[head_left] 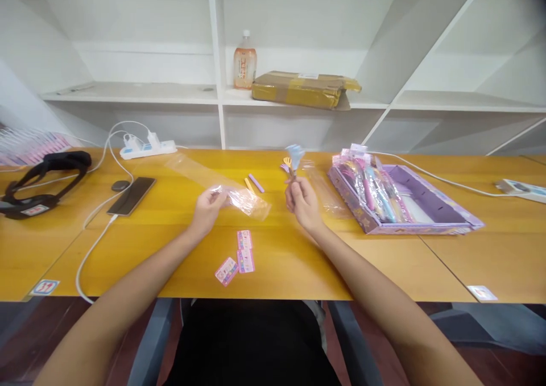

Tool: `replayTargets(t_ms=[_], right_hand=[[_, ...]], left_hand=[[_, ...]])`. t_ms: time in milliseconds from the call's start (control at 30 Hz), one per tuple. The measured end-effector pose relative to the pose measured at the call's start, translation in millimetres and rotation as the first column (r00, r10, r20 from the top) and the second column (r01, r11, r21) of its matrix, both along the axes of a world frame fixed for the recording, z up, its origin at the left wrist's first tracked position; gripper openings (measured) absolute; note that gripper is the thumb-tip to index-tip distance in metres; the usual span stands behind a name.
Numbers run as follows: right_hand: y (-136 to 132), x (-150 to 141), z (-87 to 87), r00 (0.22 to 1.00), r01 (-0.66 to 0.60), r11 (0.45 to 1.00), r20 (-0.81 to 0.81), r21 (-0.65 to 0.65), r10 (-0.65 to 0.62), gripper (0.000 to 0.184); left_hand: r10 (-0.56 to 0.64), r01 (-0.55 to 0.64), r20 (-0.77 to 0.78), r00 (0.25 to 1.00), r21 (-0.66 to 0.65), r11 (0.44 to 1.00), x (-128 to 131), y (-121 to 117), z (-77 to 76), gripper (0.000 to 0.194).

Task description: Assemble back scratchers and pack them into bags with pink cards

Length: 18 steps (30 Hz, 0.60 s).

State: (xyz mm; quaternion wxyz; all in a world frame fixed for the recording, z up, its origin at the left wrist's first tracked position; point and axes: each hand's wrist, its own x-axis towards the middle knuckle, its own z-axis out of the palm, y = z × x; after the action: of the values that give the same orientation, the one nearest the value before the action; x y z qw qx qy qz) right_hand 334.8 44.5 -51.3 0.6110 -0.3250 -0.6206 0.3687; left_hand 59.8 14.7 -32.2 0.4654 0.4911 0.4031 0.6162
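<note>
Clear crinkly plastic sleeve (243,199) is pinched at its near end by the left hand (207,208), lying flat toward 2 o'clock; right hand (302,202) is closed around a small bundle of blue and yellow toy utensils (293,160), held upright. At 6 o'clock of the hands, three small pink printed cards (239,257) on the yellow wooden table (375,261); at 3 o'clock, a purple cardboard tray (426,204) with packaged items.

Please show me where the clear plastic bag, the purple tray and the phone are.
clear plastic bag (249,201): head view, its lower end.
purple tray (443,207): head view, bare inner floor.
phone (131,195): head view, screen middle.
</note>
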Motion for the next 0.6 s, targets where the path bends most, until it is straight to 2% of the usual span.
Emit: replayTargets(t_ms=[33, 100, 200, 300, 467, 600], right_hand=[[-2.3, 1.3, -0.1, 0.986, 0.003, 0.998, 0.168, 0.07, -0.015, 0.029], [-7.5, -0.1, -0.8, 0.891, -0.049, 0.98, 0.452, 0.194, -0.045, 0.03], [-14.0, -7.6, -2.7, 0.757, -0.127, 0.961, 0.65, 0.245, -0.065, 0.03], [-17.2, -13.6, -4.3, 0.71, -0.114, 0.96, 0.697, 0.255, -0.101, 0.031], [-15.7, -12.9, -5.1, 0.709, -0.045, 0.954, 0.682, 0.295, -0.178, 0.033], [-13.7, -11.4, -5.6, 0.719, -0.07, 0.949, 0.675, 0.306, -0.164, 0.035]], left_hand=[[0.007, -0.007, 0.057, 0.998, -0.001, 1.0, -2.7, 1.4, 3.7, 0.039], [-0.025, 0.024, 0.171, 0.985, 0.006, 1.0, -7.9, 3.8, 11.6, 0.036], [0.003, -0.004, 0.304, 0.953, 0.001, 1.0, -15.1, 7.6, 20.5, 0.032], [0.05, -0.044, 0.343, 0.938, -0.025, 0.999, -19.3, 10.9, 22.9, 0.028], [0.019, -0.008, 0.363, 0.931, -0.032, 0.999, -15.4, 10.4, 19.6, 0.031], [0.004, -0.001, 0.356, 0.934, -0.01, 1.0, -9.8, 7.3, 17.7, 0.033]])
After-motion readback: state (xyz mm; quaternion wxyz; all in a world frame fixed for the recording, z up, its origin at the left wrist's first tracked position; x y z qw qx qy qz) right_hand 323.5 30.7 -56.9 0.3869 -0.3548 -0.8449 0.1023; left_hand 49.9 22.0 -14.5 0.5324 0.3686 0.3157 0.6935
